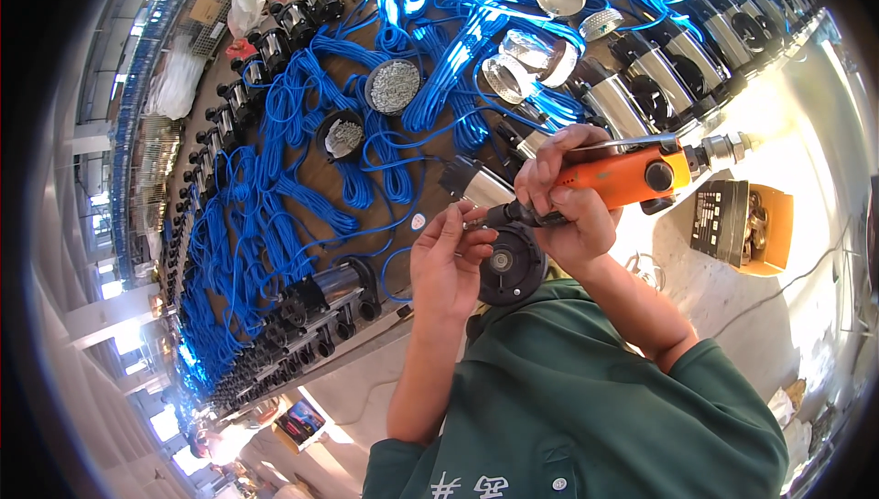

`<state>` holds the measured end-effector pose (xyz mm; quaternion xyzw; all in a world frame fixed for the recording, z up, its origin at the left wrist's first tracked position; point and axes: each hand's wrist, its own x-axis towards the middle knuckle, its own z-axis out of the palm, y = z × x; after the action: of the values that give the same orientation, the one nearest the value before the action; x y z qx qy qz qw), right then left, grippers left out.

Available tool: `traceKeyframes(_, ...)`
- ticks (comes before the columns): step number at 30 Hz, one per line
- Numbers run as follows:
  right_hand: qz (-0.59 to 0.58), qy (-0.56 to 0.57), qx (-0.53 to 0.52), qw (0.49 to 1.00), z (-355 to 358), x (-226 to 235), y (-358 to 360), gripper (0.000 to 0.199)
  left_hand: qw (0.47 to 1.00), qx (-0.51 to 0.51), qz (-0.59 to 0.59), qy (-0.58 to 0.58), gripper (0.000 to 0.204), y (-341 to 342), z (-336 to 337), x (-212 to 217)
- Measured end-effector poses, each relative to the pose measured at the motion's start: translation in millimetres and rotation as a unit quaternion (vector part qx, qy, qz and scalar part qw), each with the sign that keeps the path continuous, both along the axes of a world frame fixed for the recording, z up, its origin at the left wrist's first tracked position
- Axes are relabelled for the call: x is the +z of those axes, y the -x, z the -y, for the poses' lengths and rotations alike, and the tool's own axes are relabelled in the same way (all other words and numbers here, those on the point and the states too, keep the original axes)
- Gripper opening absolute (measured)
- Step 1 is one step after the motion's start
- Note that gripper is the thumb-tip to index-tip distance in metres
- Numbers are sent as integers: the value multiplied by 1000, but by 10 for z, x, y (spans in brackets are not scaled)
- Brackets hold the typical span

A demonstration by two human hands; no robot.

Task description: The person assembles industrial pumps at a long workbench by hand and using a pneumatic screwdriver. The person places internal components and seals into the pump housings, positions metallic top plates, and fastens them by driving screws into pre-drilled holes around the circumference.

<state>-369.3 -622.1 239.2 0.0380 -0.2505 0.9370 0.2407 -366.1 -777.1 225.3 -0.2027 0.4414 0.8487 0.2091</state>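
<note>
**Orange driver held to a black round part at the bench edge**

The person in the green top is standing over a long workbench (417, 311) and gripping an orange power screwdriver (627, 180) in the right hand (563, 201). That hand is wrapping fully round the tool's body, fingers closed tight on it, with the metal fitting at its rear end pointing away to the right. The dark nose of the tool is pointing left and down, toward the left hand (446, 261). The left hand is pinching at the tip of the driver, thumb and fingers drawn together there; whether something small is sitting between them, I cannot tell.

Just beneath both hands a black round part (509, 265) with a pale hub in its middle is lying at the near edge of the bench, partly hidden by the wrists.

Across the bench, coils of blue cable (302, 178) are spreading everywhere, with rows of steel-bodied pumps (641, 87) lining the far side. Two shallow round dishes of small metal pieces (393, 86) are sitting among the cables. An open cardboard box (755, 229) is lying on the floor to the right.
</note>
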Motion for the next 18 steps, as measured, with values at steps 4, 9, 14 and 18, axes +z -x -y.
traceKeyframes(4, -8, -13, -12, 1000, -67, -37, -77, 39, 1000, -12, 9, 7, 24, -43, -79, 3)
traceKeyframes(9, -35, -66, 21, 997, -213, -74, -262, 37, 993, -112, 18, 35, 22, -104, -173, 40)
traceKeyframes(14, -24, -53, 18, 998, -355, -104, -432, 38, 979, -181, 6, 89, 19, -190, -230, 78)
traceKeyframes(18, -5, -37, -13, 999, -426, -32, -545, 39, 988, -144, 8, 57, 16, -237, -138, 43)
